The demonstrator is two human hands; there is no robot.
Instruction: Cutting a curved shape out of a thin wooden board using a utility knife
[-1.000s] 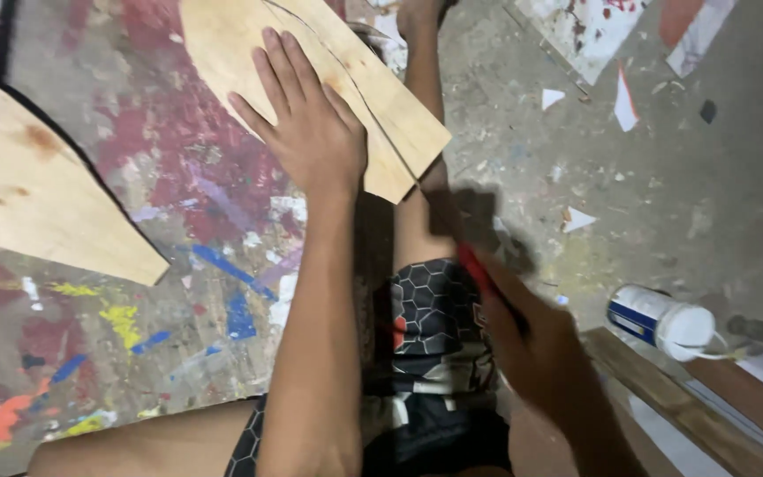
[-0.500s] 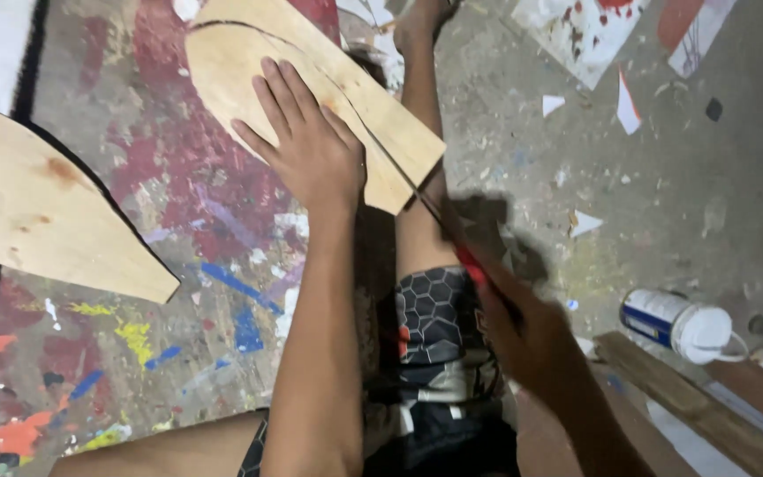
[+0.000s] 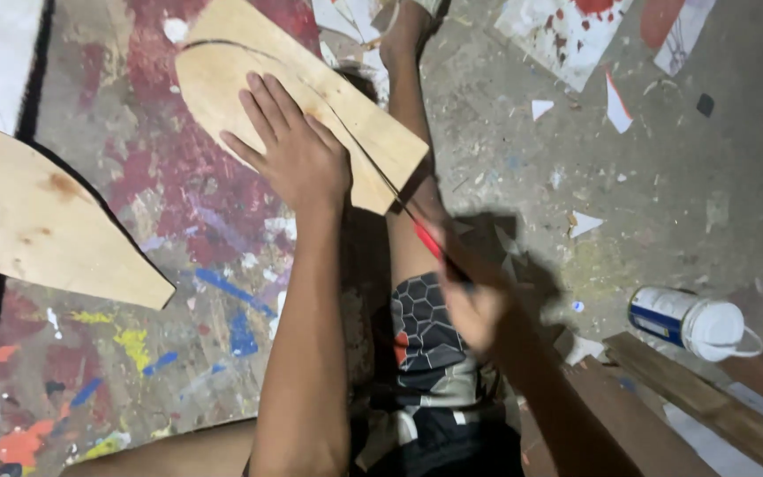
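Observation:
My left hand (image 3: 291, 152) lies flat, fingers spread, on a thin plywood sheet (image 3: 373, 124) with a curved pencil line, pressing it onto a paint-splattered board (image 3: 178, 238). My right hand (image 3: 479, 309), blurred, grips a red-handled saw (image 3: 426, 238) whose thin blade meets the plywood's near edge along the curved cut. My leg, in patterned shorts (image 3: 426, 344), stretches out under the sheet.
A second cut plywood piece (image 3: 37, 221) with a pointed end lies at the left. A white and blue jar (image 3: 686, 320) lies on its side on the concrete floor at the right, next to wooden battens (image 3: 699, 397). Paper scraps litter the floor.
The view has shifted, so the plywood and my left hand sit lower in the frame. My right hand has moved with the saw along the cut; my left hand stays pressed on the sheet.

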